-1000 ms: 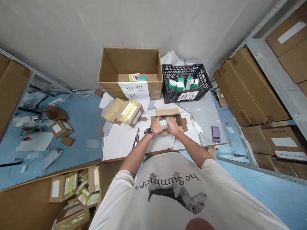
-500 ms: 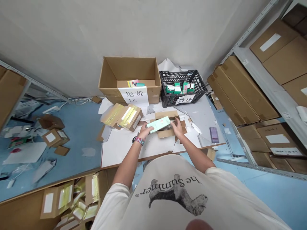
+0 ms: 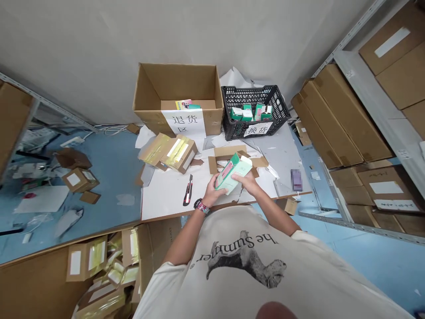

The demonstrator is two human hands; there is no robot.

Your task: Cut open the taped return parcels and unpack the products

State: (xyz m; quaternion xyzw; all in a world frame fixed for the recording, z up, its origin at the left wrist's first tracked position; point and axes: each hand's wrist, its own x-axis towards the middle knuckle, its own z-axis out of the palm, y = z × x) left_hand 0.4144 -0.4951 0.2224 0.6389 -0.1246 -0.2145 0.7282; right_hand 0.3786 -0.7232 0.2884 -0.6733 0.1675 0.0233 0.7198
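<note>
A pale green box [image 3: 236, 173] with a pink panel is tilted between my two hands, its upper end flap standing up. My left hand [image 3: 212, 193] wraps round its lower left end. At its right side, my right hand [image 3: 246, 181] grips it with the thumb on top. An opened brown carton [image 3: 229, 152] lies behind the green box, its flaps spread. To the left of my left hand a black and red utility knife [image 3: 188, 191] rests on the white table surface [image 3: 162, 197].
At the back stand a large labelled cardboard box [image 3: 212, 122] and a black crate [image 3: 232, 133] holding several green boxes. Taped cartons [image 3: 181, 155] lie at left, a phone [image 3: 296, 180] at right. Shelves [image 3: 352, 79] flank the right side; a carton bin is at lower left.
The green box has been drawn closer to my body and turned more upright, with its end flap now raised. My right hand now grips it. The utility knife has come into view on the table.
</note>
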